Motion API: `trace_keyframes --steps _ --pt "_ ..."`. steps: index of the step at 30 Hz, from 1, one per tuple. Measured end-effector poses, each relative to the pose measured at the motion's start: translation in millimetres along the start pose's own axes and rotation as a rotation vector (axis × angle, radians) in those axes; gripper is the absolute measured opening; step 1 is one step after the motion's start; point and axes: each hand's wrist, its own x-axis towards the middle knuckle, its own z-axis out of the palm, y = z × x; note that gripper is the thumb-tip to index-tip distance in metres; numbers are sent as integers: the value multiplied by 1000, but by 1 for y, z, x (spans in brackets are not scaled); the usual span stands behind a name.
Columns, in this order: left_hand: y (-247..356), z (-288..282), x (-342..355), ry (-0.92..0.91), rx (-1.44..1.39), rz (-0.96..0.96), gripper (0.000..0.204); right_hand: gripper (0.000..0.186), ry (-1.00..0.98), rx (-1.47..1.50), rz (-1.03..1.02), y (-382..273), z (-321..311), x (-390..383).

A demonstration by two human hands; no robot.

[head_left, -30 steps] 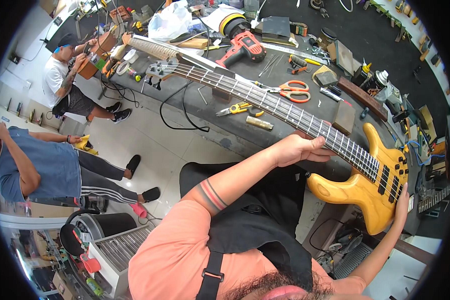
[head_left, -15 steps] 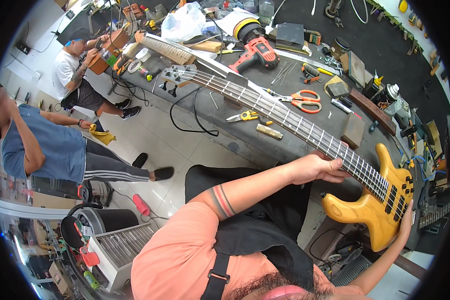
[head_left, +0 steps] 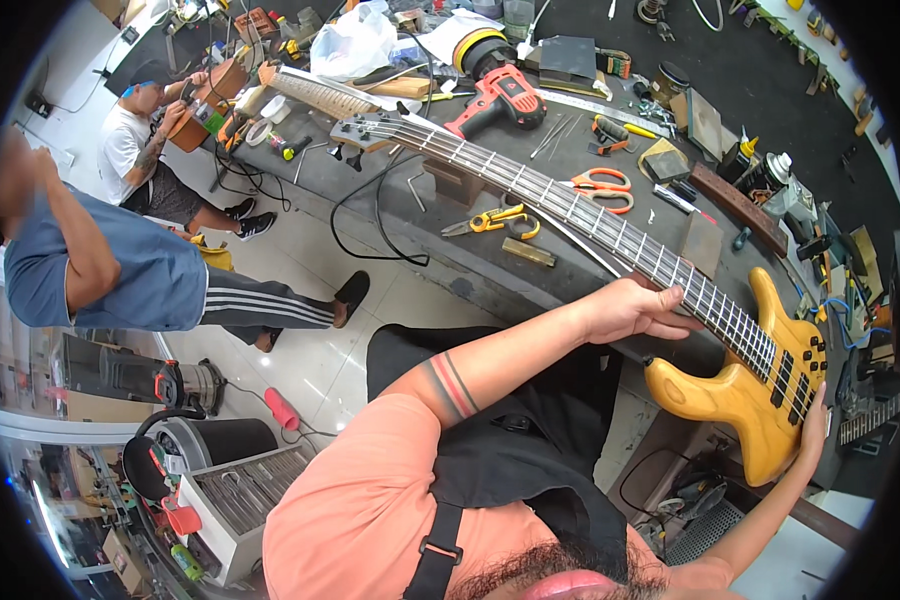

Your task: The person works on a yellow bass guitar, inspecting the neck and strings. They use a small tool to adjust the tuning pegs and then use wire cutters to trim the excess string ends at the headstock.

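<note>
A bass guitar (head_left: pixel 705 405) with a glossy yellow wood body slants across my front, its strings facing up. Its neck runs to the upper left over the workbench, where the headstock (head_left: pixel 362 131) and tuning pegs show. My left hand (head_left: pixel 642 310) is closed round the neck near the body, thumb along the near edge and fingers underneath, partly hidden. At the bridge end, my right hand (head_left: pixel 816 432) clasps the body's lower edge, its fingers lying along the side. A brown neck-rest block (head_left: pixel 454 183) stands on the bench below the neck; contact is unclear.
The dark workbench (head_left: pixel 370 215) carries a red power tool (head_left: pixel 505 97), orange-handled scissors (head_left: pixel 602 188), yellow-handled cutters (head_left: pixel 495 220) and a dark block (head_left: pixel 703 245). Two people are at left, one standing (head_left: pixel 120 265), another seated (head_left: pixel 130 150). A bin (head_left: pixel 225 440) stands on the floor.
The headstock end of the bass has shifted slightly up and right, and more of the neck-rest block shows. Both hands keep their hold. The standing person has stepped to the right.
</note>
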Motion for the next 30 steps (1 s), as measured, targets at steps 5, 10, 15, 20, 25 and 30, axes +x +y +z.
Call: trace_keyframes --steps 5,10,15,20,25,30 --pt "4 4 -2 29 -6 -17 55 115 -47 29 34 5 0 8" --pt "1 7 -3 17 1 -33 54 114 -64 68 9 33 -2 25" --pt "6 13 -9 51 -2 -9 48 110 -167 160 -19 21 6 23" --pt "5 9 -9 44 13 -32 48 95 -34 -36 30 13 2 18" --pt "5 16 -11 43 20 -6 47 99 -90 43 1 12 -12 14" --pt "5 22 -14 92 74 10 48 93 194 -369 64 -18 -9 -10"
